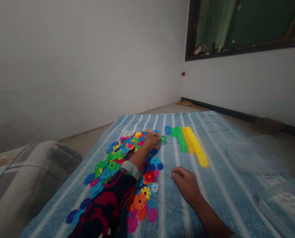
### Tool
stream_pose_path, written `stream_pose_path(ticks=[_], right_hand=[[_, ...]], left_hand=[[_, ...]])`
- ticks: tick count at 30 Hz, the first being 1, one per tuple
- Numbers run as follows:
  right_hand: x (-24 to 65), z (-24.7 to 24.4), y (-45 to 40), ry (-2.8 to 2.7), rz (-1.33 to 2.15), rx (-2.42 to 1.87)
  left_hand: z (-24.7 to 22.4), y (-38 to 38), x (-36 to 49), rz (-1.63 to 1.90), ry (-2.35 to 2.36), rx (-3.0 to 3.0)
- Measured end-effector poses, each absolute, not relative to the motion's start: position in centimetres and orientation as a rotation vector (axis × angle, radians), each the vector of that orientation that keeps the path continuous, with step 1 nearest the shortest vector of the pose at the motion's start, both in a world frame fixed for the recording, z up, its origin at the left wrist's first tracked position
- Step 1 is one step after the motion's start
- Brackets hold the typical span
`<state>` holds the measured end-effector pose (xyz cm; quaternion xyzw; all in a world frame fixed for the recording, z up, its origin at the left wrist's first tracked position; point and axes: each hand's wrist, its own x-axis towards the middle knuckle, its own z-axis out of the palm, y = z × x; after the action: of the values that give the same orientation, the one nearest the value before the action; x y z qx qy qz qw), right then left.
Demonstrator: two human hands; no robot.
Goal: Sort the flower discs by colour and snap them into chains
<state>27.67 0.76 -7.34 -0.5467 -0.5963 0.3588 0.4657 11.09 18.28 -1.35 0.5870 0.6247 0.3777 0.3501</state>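
At the right edge of a mixed pile of flower-shaped plastic discs (pixel 117 155), my left hand (pixel 151 138) is closed, its fingertips pinching a green flower disc (pixel 163 139). My right hand (pixel 186 181) rests on the striped cloth with its fingers curled in; nothing shows in it. Beyond it lie overlapping rows of discs sorted by colour: a short blue row (pixel 168 130), a short green row (pixel 173 132), a longer green row (pixel 181 140), an orange row (pixel 188 141) and a long yellow row (pixel 197 147). My left forearm hides part of the pile.
A blue and white striped cloth (pixel 172 205) covers the work surface. Clear plastic bags (pixel 281 198) lie along its right side. Grey fabric (pixel 45 172) is bunched at the left. A broom (pixel 187 103) lies on the floor by the wall, below a dark-framed window (pixel 249 48).
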Motion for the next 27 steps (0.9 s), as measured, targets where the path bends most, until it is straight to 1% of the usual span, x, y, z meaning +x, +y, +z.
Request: stream_pose_path(ticks=[4,10,19,27], right_hand=[[27.5,-7.4,0.8,-1.466,0.876,-1.354],[27.3,-7.2,0.9,-1.472,0.851,-1.354],[27.3,-7.3,0.9,-1.480,0.860,-1.359],[27.4,-7.3,0.9,-1.462,0.866,-1.355]], left_hand=[[-3.6,22.7,14.8,1.026,1.692,1.472],[-5.2,26.1,15.8,1.049,1.747,1.452],[-6.1,27.7,15.6,0.997,1.828,1.526],[-5.7,26.9,15.4,0.921,1.940,1.657]])
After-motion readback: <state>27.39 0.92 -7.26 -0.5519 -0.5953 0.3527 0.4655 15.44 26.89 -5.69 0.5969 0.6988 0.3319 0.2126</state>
